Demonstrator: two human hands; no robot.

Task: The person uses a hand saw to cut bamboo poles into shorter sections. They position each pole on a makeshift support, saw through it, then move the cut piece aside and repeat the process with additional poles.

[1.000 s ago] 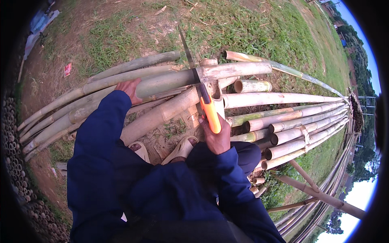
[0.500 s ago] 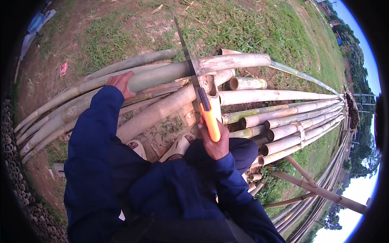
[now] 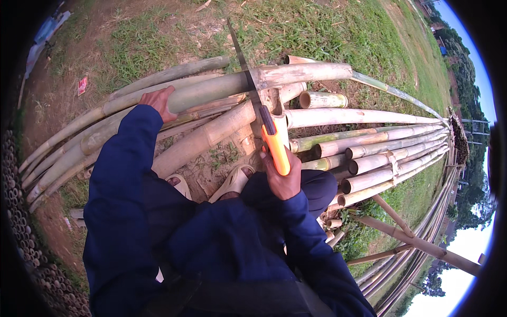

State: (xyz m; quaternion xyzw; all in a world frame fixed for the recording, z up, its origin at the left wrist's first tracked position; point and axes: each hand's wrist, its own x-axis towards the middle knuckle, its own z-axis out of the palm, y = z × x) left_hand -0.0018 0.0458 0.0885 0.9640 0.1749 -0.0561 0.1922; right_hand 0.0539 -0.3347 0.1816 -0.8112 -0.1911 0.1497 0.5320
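Observation:
A thick green bamboo pole [image 3: 211,91] lies crosswise in front of me, its pale end section [image 3: 306,74] reaching to the right. My left hand [image 3: 158,103] is wrapped over the pole from above, left of the saw. In my right hand [image 3: 285,182] is the orange grip of a hand saw [image 3: 275,148]. The saw's long dark blade crosses the pole at the border of green and pale bamboo, its tip pointing away from me over the grass. How deep the blade sits is hard to see. Under the pole, a notched bamboo post [image 3: 273,103] stands beside another thick pole [image 3: 211,132].
Several cut bamboo poles [image 3: 364,145] lie stacked to the right, open ends toward me. A short bamboo piece [image 3: 323,99] rests behind them. More long poles [image 3: 63,153] run left. My sandalled feet [image 3: 235,182] are below the work. Bamboo supports [image 3: 417,243] stand at lower right.
The saw and my right hand have shifted slightly away from me, the blade still across the pole. My left hand keeps its grip. The whole view has moved a little.

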